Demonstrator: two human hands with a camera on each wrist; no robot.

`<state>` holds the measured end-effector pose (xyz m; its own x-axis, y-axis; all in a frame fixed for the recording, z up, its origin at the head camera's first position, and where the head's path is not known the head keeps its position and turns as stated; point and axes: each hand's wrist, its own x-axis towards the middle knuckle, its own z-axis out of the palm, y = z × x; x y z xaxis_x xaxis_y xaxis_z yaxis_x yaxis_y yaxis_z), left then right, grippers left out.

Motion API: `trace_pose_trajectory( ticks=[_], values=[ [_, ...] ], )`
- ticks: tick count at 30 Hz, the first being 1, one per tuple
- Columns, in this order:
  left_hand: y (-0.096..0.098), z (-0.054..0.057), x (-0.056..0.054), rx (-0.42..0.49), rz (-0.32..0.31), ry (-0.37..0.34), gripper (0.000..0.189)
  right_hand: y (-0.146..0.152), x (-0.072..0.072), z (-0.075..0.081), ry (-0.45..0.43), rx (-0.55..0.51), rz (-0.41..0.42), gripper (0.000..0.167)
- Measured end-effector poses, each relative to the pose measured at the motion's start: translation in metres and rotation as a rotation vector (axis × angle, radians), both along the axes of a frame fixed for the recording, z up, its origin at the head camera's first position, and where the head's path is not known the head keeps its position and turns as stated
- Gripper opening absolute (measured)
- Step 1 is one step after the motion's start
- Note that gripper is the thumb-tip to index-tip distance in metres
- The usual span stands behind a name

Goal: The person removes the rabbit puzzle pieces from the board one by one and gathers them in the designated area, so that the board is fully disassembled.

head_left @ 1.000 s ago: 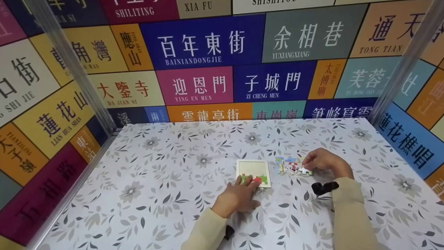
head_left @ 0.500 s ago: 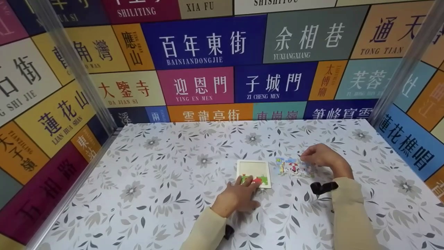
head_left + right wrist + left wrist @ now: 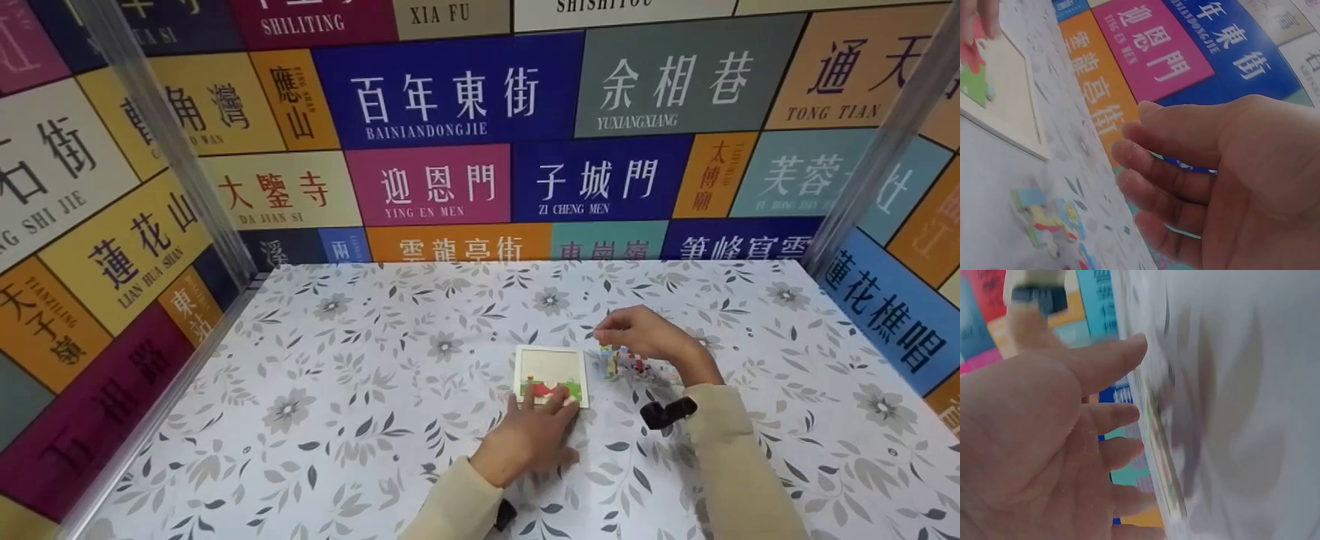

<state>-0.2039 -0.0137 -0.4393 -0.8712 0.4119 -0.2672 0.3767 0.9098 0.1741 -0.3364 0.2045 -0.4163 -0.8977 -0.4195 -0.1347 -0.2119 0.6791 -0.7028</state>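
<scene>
A small jigsaw tray [image 3: 550, 364] with a pale frame lies on the table. Red and green puzzle pieces [image 3: 972, 67] fill its lower part, and bare wood shows above. My left hand [image 3: 529, 441] rests its extended fingertips on the tray's near edge; in the left wrist view the tray's thin side [image 3: 1165, 461] lies just beyond the fingers. To the right of the tray are loose jigsaw pieces [image 3: 612, 364], partly hidden under my right hand [image 3: 651, 336]. That hand hovers over them with loosely bent fingers, thumb near the index finger; the right wrist view shows nothing between them.
A floral cloth [image 3: 360, 450] covers the table. Behind it stands a wall of coloured name panels [image 3: 427, 184], with clear upright posts [image 3: 187, 165] at the corners. Each wrist carries a small black device [image 3: 666, 412].
My right hand has moved left from the right end of the loose pieces to their left end, near the tray. My left hand has shifted slightly, its fingers still at the tray's near edge.
</scene>
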Motion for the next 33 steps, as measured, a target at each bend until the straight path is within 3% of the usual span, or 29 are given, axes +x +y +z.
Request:
trace_pose_trajectory(
  ticks=[4,8,19,24,33],
  values=[
    [0.008,-0.003,0.005,-0.009,-0.036,-0.011,0.071,-0.016,-0.002,-0.006,-0.017,-0.002,-0.003,0.032],
    [0.007,-0.006,0.004,0.001,-0.029,-0.024,0.071,-0.028,-0.003,-0.012,-0.044,-0.022,0.007,0.031],
    [0.004,-0.009,0.001,0.039,-0.016,-0.074,0.074,-0.059,-0.001,-0.034,-0.134,-0.216,0.089,0.036],
    [0.004,-0.009,0.001,0.036,-0.017,-0.069,0.074,-0.067,0.000,-0.043,-0.180,-0.179,0.139,0.037],
    [0.002,-0.008,-0.002,0.029,-0.012,-0.108,0.075,-0.070,-0.001,-0.049,-0.168,-0.107,0.180,0.033]
  ],
)
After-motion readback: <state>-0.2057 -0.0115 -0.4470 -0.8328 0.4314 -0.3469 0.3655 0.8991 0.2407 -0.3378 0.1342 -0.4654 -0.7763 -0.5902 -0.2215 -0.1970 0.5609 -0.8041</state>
